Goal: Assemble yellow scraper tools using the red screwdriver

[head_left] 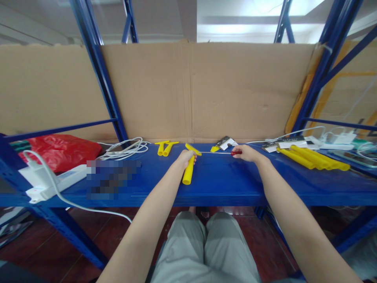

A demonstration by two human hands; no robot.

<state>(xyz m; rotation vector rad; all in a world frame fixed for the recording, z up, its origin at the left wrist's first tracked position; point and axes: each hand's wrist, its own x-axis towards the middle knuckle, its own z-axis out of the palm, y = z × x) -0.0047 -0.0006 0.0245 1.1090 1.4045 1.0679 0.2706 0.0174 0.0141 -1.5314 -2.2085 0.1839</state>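
My left hand is closed around a yellow T-shaped tool, just below its crossbar. The tool's round tubular handle points toward me over the blue shelf. In my right hand, the fingers grip the red handle of a screwdriver. Its long thin shaft points left, and the tip meets or lies very near the tool's crossbar; I cannot tell whether it is in a screw. Behind the shaft lies a black-and-white card package with a yellow piece at its lower left.
Two similar yellow tools lie at the back left. Several yellow tubes and card packages sit on the right. White cables, a red plastic bag and a power strip occupy the left. Cardboard walls the back.
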